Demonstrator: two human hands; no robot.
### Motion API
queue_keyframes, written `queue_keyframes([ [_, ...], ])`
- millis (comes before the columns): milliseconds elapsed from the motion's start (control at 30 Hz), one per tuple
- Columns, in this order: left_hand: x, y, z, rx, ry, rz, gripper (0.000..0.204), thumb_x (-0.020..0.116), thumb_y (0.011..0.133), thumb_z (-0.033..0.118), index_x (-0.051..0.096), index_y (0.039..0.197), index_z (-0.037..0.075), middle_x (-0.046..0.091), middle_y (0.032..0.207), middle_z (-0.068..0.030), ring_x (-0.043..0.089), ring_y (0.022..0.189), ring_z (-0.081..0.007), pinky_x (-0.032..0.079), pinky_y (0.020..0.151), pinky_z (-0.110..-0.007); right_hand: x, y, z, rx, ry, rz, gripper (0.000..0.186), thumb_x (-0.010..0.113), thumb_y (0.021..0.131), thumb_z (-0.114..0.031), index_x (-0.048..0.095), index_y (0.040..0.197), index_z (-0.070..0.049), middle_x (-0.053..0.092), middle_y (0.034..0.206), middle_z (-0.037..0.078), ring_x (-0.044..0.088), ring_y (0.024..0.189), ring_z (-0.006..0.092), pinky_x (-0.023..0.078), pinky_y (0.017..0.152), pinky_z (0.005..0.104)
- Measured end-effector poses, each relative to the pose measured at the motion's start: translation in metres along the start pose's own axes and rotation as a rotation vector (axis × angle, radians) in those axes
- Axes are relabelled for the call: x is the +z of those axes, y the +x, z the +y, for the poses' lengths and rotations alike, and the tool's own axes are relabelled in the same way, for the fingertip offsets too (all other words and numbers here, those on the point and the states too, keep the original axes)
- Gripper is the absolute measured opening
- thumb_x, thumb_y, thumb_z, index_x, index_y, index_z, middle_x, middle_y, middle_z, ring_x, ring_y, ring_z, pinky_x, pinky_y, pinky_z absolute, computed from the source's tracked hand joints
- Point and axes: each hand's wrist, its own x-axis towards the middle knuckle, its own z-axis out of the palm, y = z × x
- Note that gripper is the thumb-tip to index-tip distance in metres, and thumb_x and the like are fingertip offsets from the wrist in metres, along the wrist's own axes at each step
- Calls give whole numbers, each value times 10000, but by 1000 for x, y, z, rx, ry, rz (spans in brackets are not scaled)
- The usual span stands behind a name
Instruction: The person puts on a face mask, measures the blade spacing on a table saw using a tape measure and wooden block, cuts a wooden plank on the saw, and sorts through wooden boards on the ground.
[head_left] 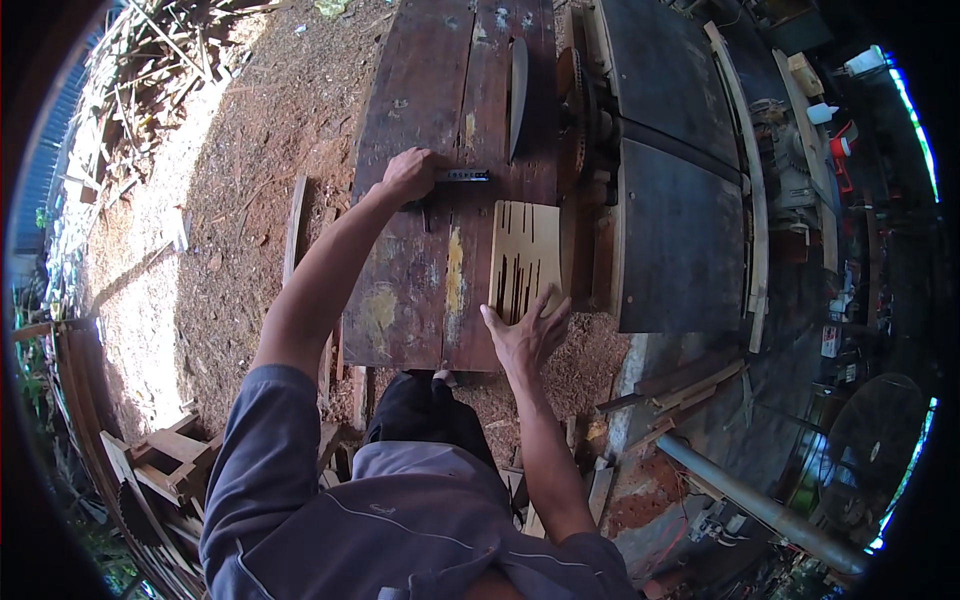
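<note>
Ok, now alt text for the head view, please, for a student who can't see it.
A person's left hand holds a tape measure at a wooden table while the right hand holds a pale, dark-streaked board by its near end. A dark worktop stands to the right; wood scraps lie upper left.

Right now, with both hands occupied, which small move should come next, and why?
Perhaps bring the tape measure onto the pale board: its blade is out in the left hand, just beyond the board's far end, while the right hand holds the near end.
</note>
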Motion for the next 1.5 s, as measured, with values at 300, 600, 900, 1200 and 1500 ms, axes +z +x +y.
queue_keyframes([
  [300, 9, 16, 2, 128, 15, -9, 410, 527, 856, 124, 686, 1163, 346, 688, 983, -147, 654, 929, -358, 536, 776, -440, 1, 41, -9, 16, 59, 56, 1090, 743, 690, -641, 267, 1447, -18, 260, 1382, 328, 352, 1249, 474, 342, 990, 605],
  [600, 12, 16, 7, 89, 54, 16, 451, 513, 833, 99, 685, 1167, 350, 687, 1000, -152, 658, 933, -346, 538, 776, -433, 6, 52, -11, -30, 31, 77, 1103, 711, 686, -705, 264, 1448, -45, 262, 1375, 309, 337, 1264, 468, 335, 1004, 597],
  [900, 7, 16, 13, 44, 54, -33, 333, 520, 882, 166, 704, 1141, 265, 695, 1036, -110, 649, 964, -335, 522, 820, -428, 8, 48, -8, -18, 88, 77, 1103, 718, 668, -710, 316, 1439, -32, 220, 1426, 308, 298, 1306, 471, 299, 1042, 608],
  [1200, 8, 12, 7, 81, 63, -41, 298, 522, 904, 207, 693, 1148, 229, 690, 1071, -98, 639, 1002, -323, 514, 842, -426, 9, 54, -14, -61, 75, 65, 1101, 714, 675, -708, 307, 1438, -27, 246, 1399, 294, 315, 1288, 470, 326, 1014, 612],
  [1500, 4, 18, 12, 84, 41, -39, 278, 528, 920, 243, 687, 1147, 224, 684, 1101, -81, 629, 1034, -317, 510, 856, -422, 3, 66, -16, -61, 105, 64, 1067, 735, 680, -675, 323, 1419, -26, 276, 1365, 281, 326, 1276, 463, 338, 998, 600],
])
